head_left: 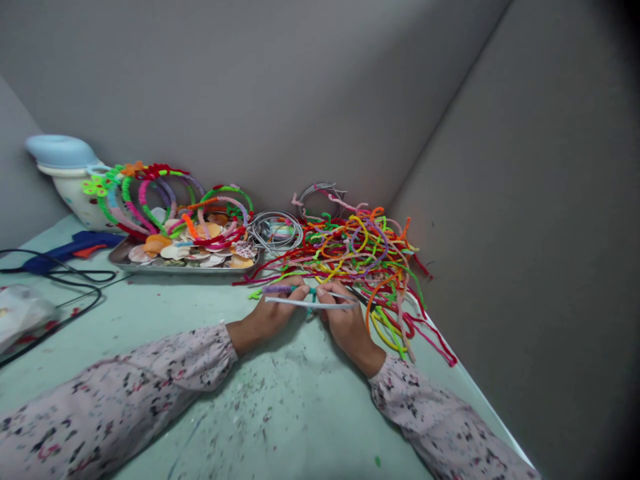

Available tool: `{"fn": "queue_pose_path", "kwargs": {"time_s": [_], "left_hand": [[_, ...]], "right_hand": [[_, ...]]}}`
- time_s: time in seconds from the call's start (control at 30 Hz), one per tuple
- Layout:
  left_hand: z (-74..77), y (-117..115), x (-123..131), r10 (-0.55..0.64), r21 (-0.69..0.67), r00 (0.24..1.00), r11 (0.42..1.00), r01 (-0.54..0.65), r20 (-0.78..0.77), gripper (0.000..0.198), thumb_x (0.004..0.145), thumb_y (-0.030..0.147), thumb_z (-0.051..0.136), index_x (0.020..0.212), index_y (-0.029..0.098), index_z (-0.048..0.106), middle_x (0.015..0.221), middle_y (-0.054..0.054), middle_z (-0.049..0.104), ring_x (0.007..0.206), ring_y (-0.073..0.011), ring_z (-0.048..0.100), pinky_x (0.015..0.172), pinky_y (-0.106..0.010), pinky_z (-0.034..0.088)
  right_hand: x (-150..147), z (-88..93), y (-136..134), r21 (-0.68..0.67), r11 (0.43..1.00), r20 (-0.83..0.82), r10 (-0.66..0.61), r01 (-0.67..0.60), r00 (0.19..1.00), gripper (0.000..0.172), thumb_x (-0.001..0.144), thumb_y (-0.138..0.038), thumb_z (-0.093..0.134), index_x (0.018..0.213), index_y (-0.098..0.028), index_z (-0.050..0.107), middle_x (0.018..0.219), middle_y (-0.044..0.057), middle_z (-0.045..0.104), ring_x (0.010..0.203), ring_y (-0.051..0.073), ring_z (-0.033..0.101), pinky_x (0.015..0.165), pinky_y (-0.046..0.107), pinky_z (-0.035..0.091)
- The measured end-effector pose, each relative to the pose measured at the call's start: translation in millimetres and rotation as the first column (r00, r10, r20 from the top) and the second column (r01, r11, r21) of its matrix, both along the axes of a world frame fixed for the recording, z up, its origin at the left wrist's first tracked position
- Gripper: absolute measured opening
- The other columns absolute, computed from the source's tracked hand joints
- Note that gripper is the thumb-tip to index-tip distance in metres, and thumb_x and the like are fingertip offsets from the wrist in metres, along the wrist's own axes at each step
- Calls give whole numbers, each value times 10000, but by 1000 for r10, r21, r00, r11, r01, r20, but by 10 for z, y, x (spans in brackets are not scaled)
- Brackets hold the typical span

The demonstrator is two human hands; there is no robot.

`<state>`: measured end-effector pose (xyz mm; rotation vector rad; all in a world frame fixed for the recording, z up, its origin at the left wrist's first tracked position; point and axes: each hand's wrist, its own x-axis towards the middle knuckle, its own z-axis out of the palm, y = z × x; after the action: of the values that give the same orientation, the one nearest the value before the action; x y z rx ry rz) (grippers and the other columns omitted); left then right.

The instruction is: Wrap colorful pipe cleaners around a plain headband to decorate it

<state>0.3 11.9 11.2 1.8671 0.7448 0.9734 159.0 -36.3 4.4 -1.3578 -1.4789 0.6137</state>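
Note:
A thin headband (305,304), pale and partly bare, is held above the table with its curve toward the right. One of its ends is wrapped in fuzzy purple pipe cleaner (276,289). My left hand (273,319) is closed, pinching the wrapped side of the headband between thumb and finger. Just beyond the purple stretch, a teal pipe cleaner (312,308) is wound on the band and dangles between my hands. My right hand (347,328) is closed in a pinch at this teal part, also against the band; its fingertips are partly hidden.
A tangled heap of colourful pipe cleaners (350,247) lies beyond my hands. Beside it are bare hoops (276,232) and a metal tray (185,270) with shells and wrapped headbands. Farther left are a blue glue gun (75,250), its black cord, a plastic bag (23,313) and a blue-lidded container (75,180).

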Motion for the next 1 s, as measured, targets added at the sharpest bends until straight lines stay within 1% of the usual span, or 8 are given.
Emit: {"fn": "queue_pose_path", "kwargs": {"time_s": [0.13, 0.23, 0.37, 0.5, 0.63, 0.73, 0.87, 1.0], "left_hand": [[-2, 9, 4, -33, -1, 999, 999, 33, -3, 279, 899, 336, 410, 672, 187, 475, 628, 0, 454, 618, -138, 410, 581, -264, 355], [16, 1, 12, -32, -6, 999, 999, 32, -8, 288, 894, 346, 415, 665, 183, 480, 628, 1, 459, 613, -138, 416, 577, -266, 352], [51, -26, 22, -5, -17, 1000, 1000, 5, -19, 281, 883, 350, 427, 662, 185, 485, 627, 2, 469, 607, -140, 419, 582, -276, 351], [36, -23, 21, -21, 12, 999, 1000, 21, -29, 277, 893, 341, 423, 671, 190, 491, 635, -2, 482, 617, -143, 424, 592, -282, 352], [-6, 5, 17, -14, 14, 999, 1000, 15, -46, 281, 905, 344, 415, 685, 189, 496, 639, 2, 481, 620, -142, 427, 592, -276, 345], [-22, 17, 17, -17, 9, 999, 1000, 18, -52, 289, 907, 351, 413, 683, 185, 488, 627, 12, 461, 608, -136, 419, 580, -266, 339], [-39, 27, 19, -32, 9, 999, 999, 33, -43, 306, 910, 353, 411, 669, 180, 485, 626, 13, 454, 612, -130, 422, 588, -258, 349], [-57, 39, 20, -34, 21, 998, 999, 35, -48, 294, 910, 344, 415, 682, 176, 496, 631, 15, 461, 617, -125, 427, 588, -250, 351]], "right_hand": [[-27, 53, -5, -68, 998, -103, 9, -16, 995, 238, 874, -351, 492, 704, -202, 565, 516, -42, 484, 502, 136, 467, 499, 250, 366], [-45, 78, -8, -137, 990, -182, 18, -44, 983, 268, 867, -365, 483, 662, -200, 533, 469, -55, 445, 436, 118, 415, 446, 238, 334], [-48, 42, 7, -174, 982, -262, 28, -75, 965, 265, 859, -378, 476, 666, -200, 511, 457, -63, 432, 414, 105, 392, 423, 224, 316], [-43, -1, 32, -169, 981, -305, 37, -92, 952, 248, 849, -353, 472, 654, -200, 490, 457, -64, 424, 416, 99, 373, 418, 220, 300], [-32, -4, 41, -170, 979, -293, 58, -112, 954, 267, 854, -338, 460, 627, -199, 477, 461, -58, 434, 429, 100, 388, 439, 223, 316], [-23, -13, 37, -163, 979, -261, 72, -118, 963, 257, 866, -320, 453, 643, -196, 492, 470, -59, 448, 436, 98, 405, 453, 221, 327], [-20, -44, 34, -164, 983, -226, 40, -79, 973, 228, 878, -337, 457, 711, -198, 525, 483, -65, 454, 450, 100, 420, 456, 215, 329], [-26, -36, 37, -179, 982, -222, 24, -64, 975, 232, 871, -340, 458, 702, -195, 525, 479, -62, 450, 452, 101, 419, 457, 216, 330]]}}
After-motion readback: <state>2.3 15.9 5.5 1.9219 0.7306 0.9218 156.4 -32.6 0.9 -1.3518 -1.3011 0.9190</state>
